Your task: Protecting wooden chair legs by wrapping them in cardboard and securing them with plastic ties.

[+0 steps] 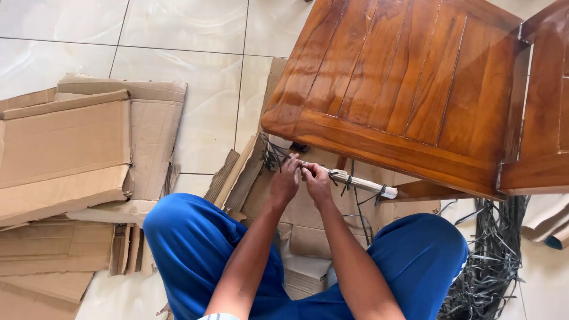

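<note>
My left hand [285, 178] and my right hand [317, 181] meet just below the front edge of a polished wooden chair seat [403, 77]. Both pinch a pale wooden rod [355, 181] that runs to the right, bound with dark thin strips [274, 155]. A tuft of those strips sticks out to the left of my left hand. My knees in blue trousers [195, 243] frame the hands from below.
Flattened cardboard sheets [65, 154] lie stacked on the white tiled floor [195, 35] at the left, and more cardboard sits under the hands. A heap of dark strips [495, 255] lies at the right under the chair's armrest [533, 172].
</note>
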